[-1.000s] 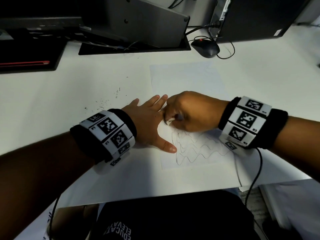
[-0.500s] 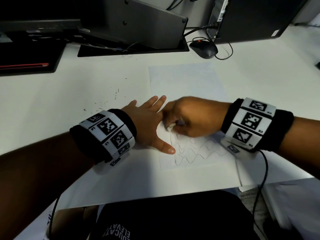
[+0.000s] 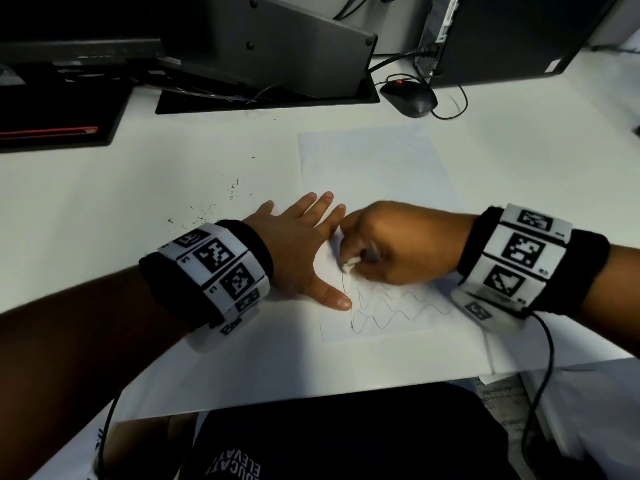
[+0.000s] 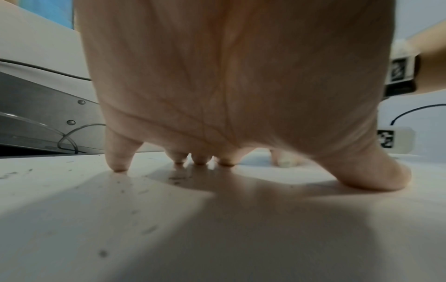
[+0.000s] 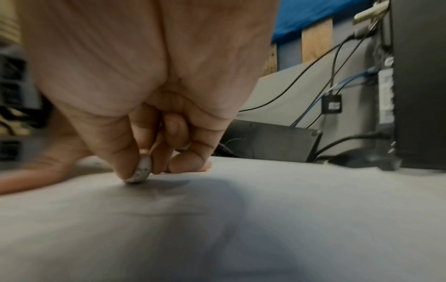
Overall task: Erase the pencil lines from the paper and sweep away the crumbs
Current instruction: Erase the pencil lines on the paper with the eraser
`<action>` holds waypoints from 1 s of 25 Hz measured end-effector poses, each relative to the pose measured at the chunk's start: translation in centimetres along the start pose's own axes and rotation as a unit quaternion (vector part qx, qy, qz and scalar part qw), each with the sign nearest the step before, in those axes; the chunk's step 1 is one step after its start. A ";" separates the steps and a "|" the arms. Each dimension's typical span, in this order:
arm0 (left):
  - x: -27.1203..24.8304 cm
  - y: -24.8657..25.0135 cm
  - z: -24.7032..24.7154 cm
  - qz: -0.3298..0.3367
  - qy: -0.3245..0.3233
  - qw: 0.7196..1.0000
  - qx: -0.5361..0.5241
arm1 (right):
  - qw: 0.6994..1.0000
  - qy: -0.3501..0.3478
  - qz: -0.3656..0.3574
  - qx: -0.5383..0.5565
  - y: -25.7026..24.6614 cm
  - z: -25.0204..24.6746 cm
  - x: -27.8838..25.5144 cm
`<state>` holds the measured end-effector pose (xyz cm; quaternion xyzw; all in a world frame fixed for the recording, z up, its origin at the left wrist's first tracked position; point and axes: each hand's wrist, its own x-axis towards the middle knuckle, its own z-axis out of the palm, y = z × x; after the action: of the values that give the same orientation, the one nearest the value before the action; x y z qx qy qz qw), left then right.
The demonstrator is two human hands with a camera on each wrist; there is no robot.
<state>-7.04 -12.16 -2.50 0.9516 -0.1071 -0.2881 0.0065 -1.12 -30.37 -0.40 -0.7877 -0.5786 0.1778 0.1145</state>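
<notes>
A white sheet of paper (image 3: 374,168) lies on the white desk, with wavy pencil lines (image 3: 391,308) across its near part. My left hand (image 3: 298,247) lies flat with fingers spread on the paper's left edge, thumb beside the lines. My right hand (image 3: 391,244) pinches a small white eraser (image 3: 349,264) between thumb and fingers and presses it on the paper just above the lines. The right wrist view shows the grey-smudged eraser (image 5: 141,171) touching the sheet. Dark crumbs (image 3: 214,209) lie scattered on the desk left of the paper. In the left wrist view my left hand's fingertips (image 4: 200,162) touch the surface.
A black mouse (image 3: 408,97) with its cable sits beyond the paper. A monitor stand (image 3: 270,53) and a dark computer case (image 3: 512,36) line the back of the desk. The desk's front edge (image 3: 346,393) runs just behind my wrists.
My right hand has shifted the eraser slightly back and forth over the top of the wavy lines. The left hand has stayed flat in place.
</notes>
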 end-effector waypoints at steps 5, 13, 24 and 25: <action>0.0 0.0 0.1 0.001 -0.001 1.000 -0.001 | 1.000 0.004 0.010 -0.002 0.2 -0.2 -0.1; 0.1 -0.1 0.0 0.000 -0.001 1.000 0.018 | 0.999 -0.013 0.032 0.010 0.1 -0.6 -0.3; 0.2 0.7 -0.7 -0.003 0.000 0.999 0.052 | 0.995 0.049 0.080 0.035 2.0 -0.8 -0.4; 0.3 0.8 -0.9 0.002 0.010 0.999 0.054 | 0.994 0.064 0.083 0.039 2.3 -0.7 -0.3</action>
<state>-6.45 -13.03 -1.81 0.9531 -0.1239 -0.2728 -0.0431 1.09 -31.32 -0.65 -0.8378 -0.4950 0.1590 0.1668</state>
